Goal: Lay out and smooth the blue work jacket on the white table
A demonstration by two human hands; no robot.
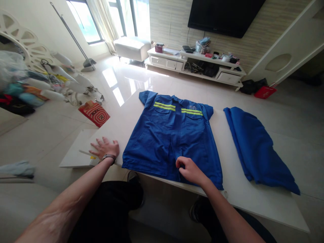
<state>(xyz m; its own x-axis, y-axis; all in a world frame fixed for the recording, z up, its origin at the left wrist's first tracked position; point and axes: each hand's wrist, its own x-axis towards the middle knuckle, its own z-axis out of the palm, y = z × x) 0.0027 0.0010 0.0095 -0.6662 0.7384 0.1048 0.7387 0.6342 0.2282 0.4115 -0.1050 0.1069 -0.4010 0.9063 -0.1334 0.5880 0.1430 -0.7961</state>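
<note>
Left hand [105, 148]: fingers spread, flat on the white table [243, 192].
Right hand [189, 170]: pinching the blue work shirt [172, 138] at its hem.

Home living room: wall television [225, 15], media console [194, 64], curtained windows [111, 17].

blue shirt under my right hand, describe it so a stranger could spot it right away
On the white table, the blue shirt lies spread flat, front up, with the right hand at its near hem. Unlike the plain blue cloth to its right, it has yellow-green stripes across the chest.
</note>
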